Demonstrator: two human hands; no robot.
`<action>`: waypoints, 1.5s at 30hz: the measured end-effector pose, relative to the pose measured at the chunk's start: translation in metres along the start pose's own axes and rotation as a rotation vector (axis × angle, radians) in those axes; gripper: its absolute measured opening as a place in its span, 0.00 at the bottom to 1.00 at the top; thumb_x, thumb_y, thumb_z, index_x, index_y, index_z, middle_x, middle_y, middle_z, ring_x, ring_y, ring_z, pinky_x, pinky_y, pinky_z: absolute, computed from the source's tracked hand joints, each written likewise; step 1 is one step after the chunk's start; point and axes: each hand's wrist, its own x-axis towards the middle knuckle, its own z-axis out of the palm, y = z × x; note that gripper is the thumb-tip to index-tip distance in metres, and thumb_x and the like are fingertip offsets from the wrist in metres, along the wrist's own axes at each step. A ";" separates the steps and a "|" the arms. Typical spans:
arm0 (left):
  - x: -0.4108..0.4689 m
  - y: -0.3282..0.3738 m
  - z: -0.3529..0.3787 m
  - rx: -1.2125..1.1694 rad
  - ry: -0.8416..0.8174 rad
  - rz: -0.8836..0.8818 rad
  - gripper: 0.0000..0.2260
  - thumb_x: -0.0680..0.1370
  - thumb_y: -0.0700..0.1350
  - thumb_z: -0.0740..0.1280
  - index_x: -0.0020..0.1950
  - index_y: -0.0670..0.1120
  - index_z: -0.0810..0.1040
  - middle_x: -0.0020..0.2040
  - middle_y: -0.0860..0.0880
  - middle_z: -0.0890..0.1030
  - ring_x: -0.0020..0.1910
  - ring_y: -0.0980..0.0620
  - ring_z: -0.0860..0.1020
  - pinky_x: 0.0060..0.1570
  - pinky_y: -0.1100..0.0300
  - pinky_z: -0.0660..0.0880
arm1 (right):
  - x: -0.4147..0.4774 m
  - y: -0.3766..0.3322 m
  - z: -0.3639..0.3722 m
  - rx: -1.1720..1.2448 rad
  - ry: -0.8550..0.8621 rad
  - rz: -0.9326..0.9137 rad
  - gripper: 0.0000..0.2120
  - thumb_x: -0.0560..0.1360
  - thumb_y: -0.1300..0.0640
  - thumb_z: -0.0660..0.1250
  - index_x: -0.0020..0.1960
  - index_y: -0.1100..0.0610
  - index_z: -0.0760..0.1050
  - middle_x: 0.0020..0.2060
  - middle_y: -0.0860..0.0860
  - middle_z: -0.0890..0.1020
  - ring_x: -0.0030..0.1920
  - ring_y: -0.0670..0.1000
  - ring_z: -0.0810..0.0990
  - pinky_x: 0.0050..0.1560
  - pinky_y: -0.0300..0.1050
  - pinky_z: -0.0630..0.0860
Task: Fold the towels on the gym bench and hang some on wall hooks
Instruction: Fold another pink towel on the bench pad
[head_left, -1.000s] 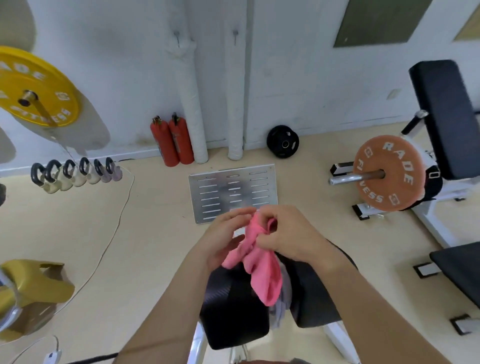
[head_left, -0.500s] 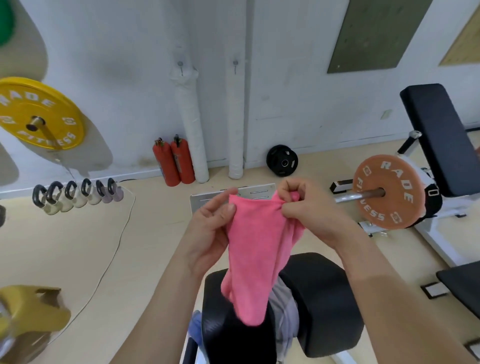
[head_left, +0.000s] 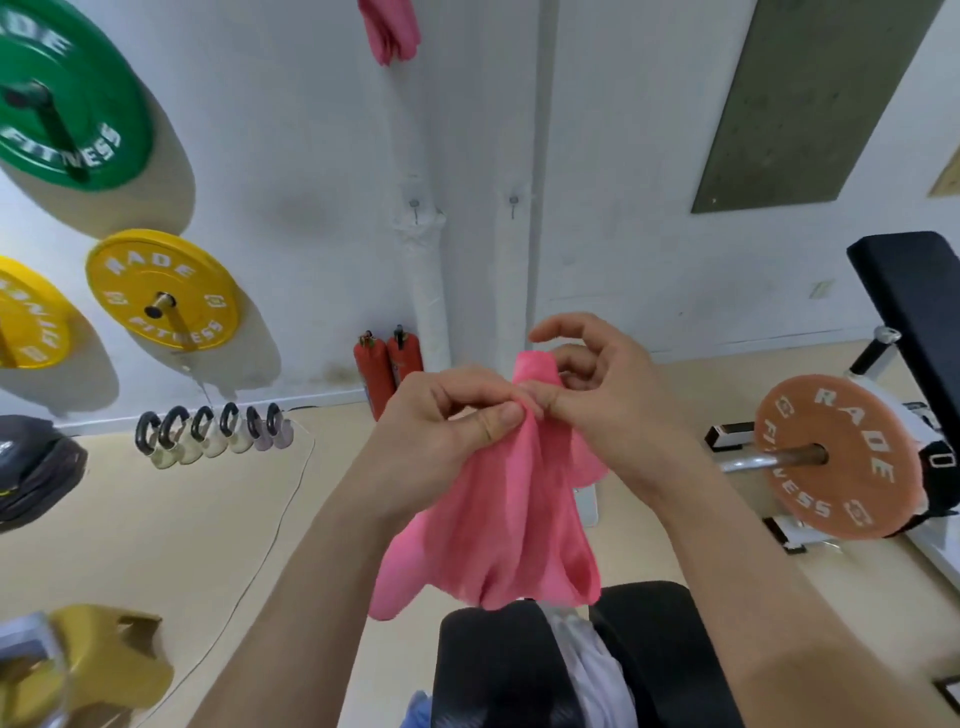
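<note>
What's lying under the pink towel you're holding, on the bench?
Below the pink towel, a pale grey cloth lies on the black bench, with a blue scrap beside it. The towel hides the cloth's upper end.

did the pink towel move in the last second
Yes, upward: the pink towel hung down over the black bench pad before; now its hem barely reaches the pad's top.

A plain pink towel (head_left: 498, 519) is seen over a black bench pad (head_left: 493, 675), where a cloth (head_left: 589, 675), possibly pale grey, is laid. The green plate (head_left: 62, 104), yellow plate (head_left: 161, 291) and orange plate (head_left: 836, 457) are lettered in white; the extinguishers (head_left: 387, 371) are painted red.
</note>
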 end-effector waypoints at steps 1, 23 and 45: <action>0.001 0.001 0.001 -0.011 0.065 0.014 0.05 0.73 0.35 0.70 0.44 0.43 0.85 0.43 0.46 0.84 0.47 0.51 0.81 0.51 0.61 0.76 | 0.000 -0.002 0.004 0.066 0.033 0.023 0.14 0.69 0.67 0.74 0.50 0.53 0.78 0.35 0.50 0.84 0.38 0.48 0.82 0.43 0.40 0.78; -0.006 0.012 0.020 0.070 0.399 0.132 0.10 0.67 0.37 0.76 0.43 0.51 0.84 0.40 0.50 0.84 0.40 0.57 0.80 0.42 0.67 0.75 | -0.030 -0.026 0.002 -0.011 0.089 -0.028 0.07 0.71 0.61 0.73 0.40 0.50 0.83 0.36 0.46 0.86 0.39 0.43 0.85 0.43 0.33 0.79; 0.003 0.015 0.019 0.303 0.473 0.296 0.10 0.73 0.39 0.66 0.41 0.55 0.75 0.42 0.52 0.82 0.42 0.48 0.78 0.40 0.55 0.71 | -0.024 0.011 -0.028 -0.580 -0.065 -0.001 0.09 0.69 0.64 0.67 0.42 0.52 0.81 0.35 0.46 0.83 0.39 0.47 0.81 0.42 0.42 0.76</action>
